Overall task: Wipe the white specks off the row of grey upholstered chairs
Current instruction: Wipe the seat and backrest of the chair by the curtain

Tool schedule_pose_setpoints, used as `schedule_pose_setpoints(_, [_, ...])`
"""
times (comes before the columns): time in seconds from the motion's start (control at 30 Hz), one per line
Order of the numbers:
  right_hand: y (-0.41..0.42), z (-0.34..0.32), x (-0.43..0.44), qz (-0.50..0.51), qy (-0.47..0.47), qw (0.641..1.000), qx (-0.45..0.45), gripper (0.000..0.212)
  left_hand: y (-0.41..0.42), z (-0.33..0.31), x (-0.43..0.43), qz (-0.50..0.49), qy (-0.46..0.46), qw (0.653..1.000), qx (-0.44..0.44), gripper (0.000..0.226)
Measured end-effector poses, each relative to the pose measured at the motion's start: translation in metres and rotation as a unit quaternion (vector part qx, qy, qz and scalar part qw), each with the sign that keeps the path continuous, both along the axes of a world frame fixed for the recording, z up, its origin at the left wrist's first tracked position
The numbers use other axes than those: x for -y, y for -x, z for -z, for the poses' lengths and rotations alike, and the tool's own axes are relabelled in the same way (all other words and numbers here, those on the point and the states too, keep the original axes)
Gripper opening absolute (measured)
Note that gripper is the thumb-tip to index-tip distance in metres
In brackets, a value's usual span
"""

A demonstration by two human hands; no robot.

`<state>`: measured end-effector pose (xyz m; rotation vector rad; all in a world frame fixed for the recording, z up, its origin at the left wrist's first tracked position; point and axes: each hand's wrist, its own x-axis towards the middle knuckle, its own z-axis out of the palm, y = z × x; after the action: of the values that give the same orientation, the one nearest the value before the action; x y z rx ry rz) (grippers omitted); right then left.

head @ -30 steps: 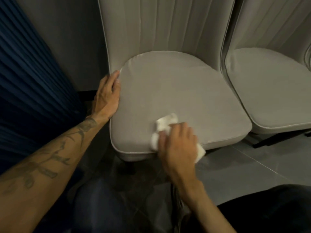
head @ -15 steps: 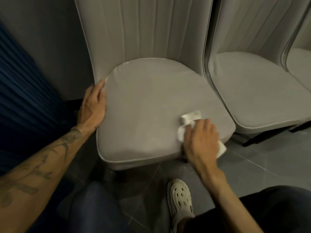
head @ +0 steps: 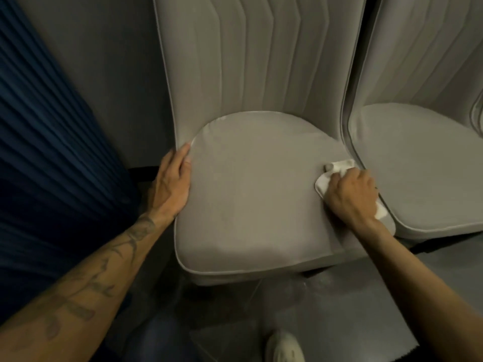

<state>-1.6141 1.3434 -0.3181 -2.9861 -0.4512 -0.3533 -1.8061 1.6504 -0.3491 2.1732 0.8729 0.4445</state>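
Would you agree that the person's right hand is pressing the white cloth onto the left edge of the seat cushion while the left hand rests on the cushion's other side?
Not quite: the head view shows the right hand pressing the white cloth onto the right edge of the seat cushion, beside the neighbouring chair. The left hand does rest on the cushion's other side.

Two grey upholstered chairs stand side by side. The left chair [head: 251,194] has a rounded, piped seat cushion and an upright channel-stitched back. The right chair [head: 423,163] matches it, its seat just beside. A crumpled white cloth [head: 337,169] lies on the left chair's seat at its right edge.
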Motion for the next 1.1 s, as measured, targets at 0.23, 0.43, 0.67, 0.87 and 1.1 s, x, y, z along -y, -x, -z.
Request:
schedule_pose_setpoints(0.23, [-0.011, 0.011, -0.063, -0.186, -0.054, 0.981, 0.029, 0.022, -0.002, -0.002, 0.002, 0.002, -0.032, 0.998, -0.05, 0.052])
schedule_pose_setpoints(0.43, [-0.105, -0.009, -0.11, -0.054, -0.051, 0.997, -0.015, 0.033, -0.008, -0.007, 0.005, -0.019, -0.087, 0.992, -0.084, 0.054])
schedule_pose_setpoints(0.67, [-0.088, 0.008, -0.133, -0.204, -0.07, 0.976, -0.026, 0.022, -0.03, -0.02, 0.033, -0.1, -0.1, 0.981, -0.135, 0.055])
schedule_pose_setpoints(0.87, [-0.108, 0.003, -0.167, -0.211, -0.061, 0.973, -0.065, 0.031, -0.034, -0.019, 0.048, -0.133, -0.099, 0.976, -0.138, 0.055])
schedule_pose_setpoints(1.1, [-0.135, 0.008, -0.148, -0.232, -0.065, 0.97, -0.027, 0.028, -0.037, -0.018, 0.048, -0.135, -0.119, 0.972, -0.148, 0.06])
